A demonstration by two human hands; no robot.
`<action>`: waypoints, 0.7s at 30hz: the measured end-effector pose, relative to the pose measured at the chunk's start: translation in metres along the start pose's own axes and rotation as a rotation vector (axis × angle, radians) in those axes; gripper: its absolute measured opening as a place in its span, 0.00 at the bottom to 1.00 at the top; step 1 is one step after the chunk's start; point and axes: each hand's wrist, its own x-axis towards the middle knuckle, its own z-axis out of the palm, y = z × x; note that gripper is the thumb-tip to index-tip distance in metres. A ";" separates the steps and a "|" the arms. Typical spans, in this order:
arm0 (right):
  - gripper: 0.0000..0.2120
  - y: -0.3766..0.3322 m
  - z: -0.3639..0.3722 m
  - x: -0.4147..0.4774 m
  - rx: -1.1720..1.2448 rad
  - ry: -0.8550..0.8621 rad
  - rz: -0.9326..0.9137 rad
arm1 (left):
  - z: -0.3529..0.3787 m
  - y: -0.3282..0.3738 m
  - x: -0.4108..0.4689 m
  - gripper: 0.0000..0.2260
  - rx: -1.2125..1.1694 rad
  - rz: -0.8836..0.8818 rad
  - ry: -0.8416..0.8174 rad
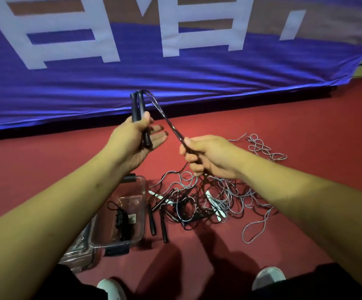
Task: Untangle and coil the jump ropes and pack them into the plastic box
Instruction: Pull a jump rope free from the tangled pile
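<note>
Held rope: we find two black handles [137,109] upright and side by side at centre frame. A doubled cord [167,120] runs from their top ends down to the right.
Left hand [135,140]: the thumb pins both handles against the palm, and the fingers lie fairly straight beyond them.
Right hand [207,156]: closed in a fist round the doubled cord, right of centre and lower than the left.
Hands: apart, joined by the taut cord.
Rope tangle [230,198]: black and grey cords with white handles [215,205] lie on the floor, from centre to lower right. The held cord drops into it below the fist.
Loose handles [158,221]: two, black, on the floor between tangle and box.
Plastic box [140,204]: clear and open, lower left of centre, partly hidden by the left forearm.
Coiled rope [122,221]: black, lying inside the box.
Clear plastic piece [78,254]: against the box at lower left; we cannot tell whether it is the lid.
Floor [284,126]: red.
Banner [175,79]: blue with white characters, across the upper frame.
Shoes [269,278]: two, white, at the bottom edge.
</note>
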 end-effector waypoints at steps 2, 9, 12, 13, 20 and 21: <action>0.14 0.002 0.018 0.002 0.036 -0.041 0.052 | 0.002 -0.003 0.002 0.06 -0.042 0.038 0.003; 0.16 0.017 0.051 0.006 -0.034 0.071 0.150 | 0.009 -0.014 0.002 0.17 -0.262 -0.072 -0.014; 0.16 0.013 0.055 0.006 -0.106 0.096 0.151 | 0.012 -0.013 -0.002 0.18 -0.168 -0.067 -0.043; 0.15 0.012 0.057 0.006 -0.126 0.098 0.159 | 0.012 -0.014 -0.003 0.16 -0.133 -0.057 -0.052; 0.15 0.003 0.059 0.001 -0.297 0.063 0.161 | 0.015 -0.017 -0.004 0.13 -0.060 -0.100 -0.052; 0.15 0.001 0.059 0.000 -0.323 0.055 0.146 | 0.017 -0.017 -0.005 0.12 -0.061 -0.082 -0.041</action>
